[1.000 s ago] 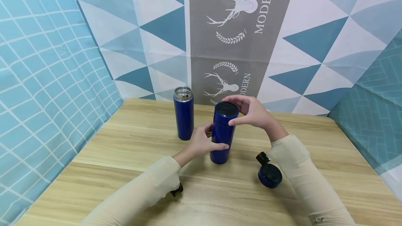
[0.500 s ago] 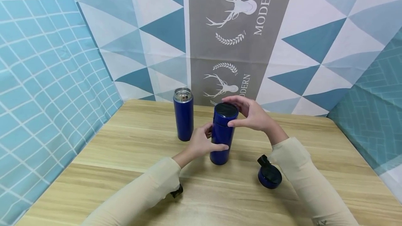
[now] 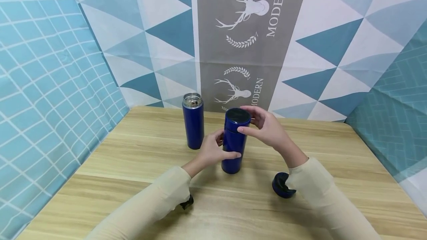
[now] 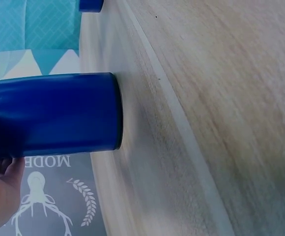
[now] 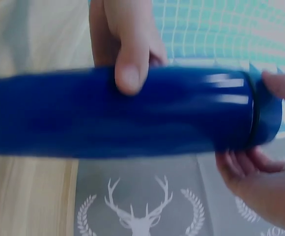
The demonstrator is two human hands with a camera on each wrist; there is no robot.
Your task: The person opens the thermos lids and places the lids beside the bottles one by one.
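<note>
A dark blue thermos bottle (image 3: 234,143) stands upright on the wooden table, its black-topped lid (image 3: 237,116) on its mouth. My left hand (image 3: 211,150) grips the bottle's body from the left, thumb across the front. At the top, my right hand (image 3: 267,127) holds the lid between thumb and fingers. The right wrist view has the left thumb on the body (image 5: 182,115) and the right hand around the lid end. In the left wrist view the bottle's base (image 4: 103,113) appears close to the table. Behind and left stands another blue thermos bottle (image 3: 193,127), uncapped, with a steel mouth.
A loose blue and black lid (image 3: 282,186) lies at the right, partly covered by the right sleeve. A small black piece (image 3: 187,202) pokes out from under the left sleeve. A patterned backdrop (image 3: 230,58) rises behind the table (image 3: 140,151).
My right hand has turned slightly on the lid, and its forearm has shifted so the sleeve now covers the loose lid's black flap. My left hand keeps its grip; the view shifts a little.
</note>
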